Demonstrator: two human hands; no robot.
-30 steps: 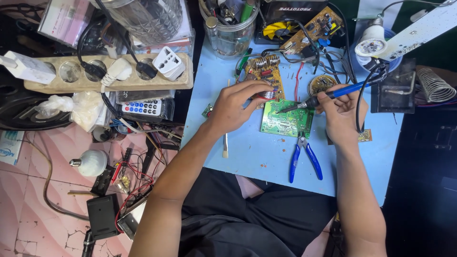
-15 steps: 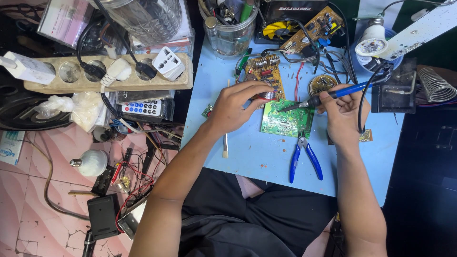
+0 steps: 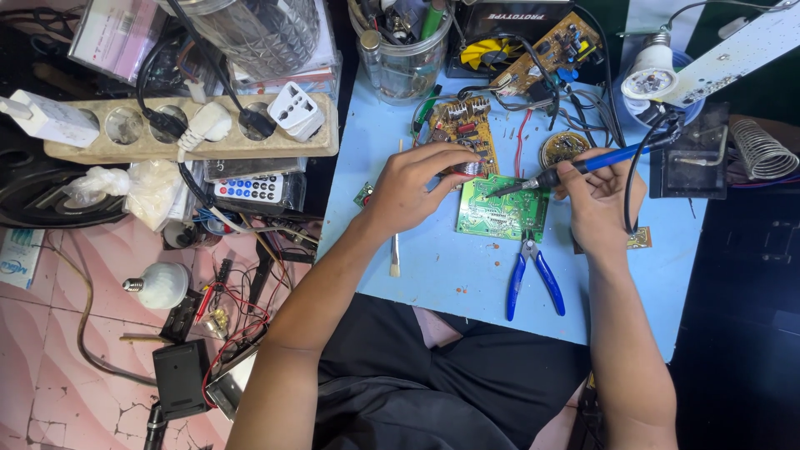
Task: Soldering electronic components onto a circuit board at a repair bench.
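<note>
Green circuit board mid-counter, pinned by left hand; right hand closed around blue soldering iron, tip at 9 o'clock. Risk: hot tip slipping, burning left fingers.

I see even, bright light on the blue table, with soft, short shadows under my hands. The far right corner falls off into dark. Focus is sharp in the middle; the clear jar at the far edge looks stretched.
</note>
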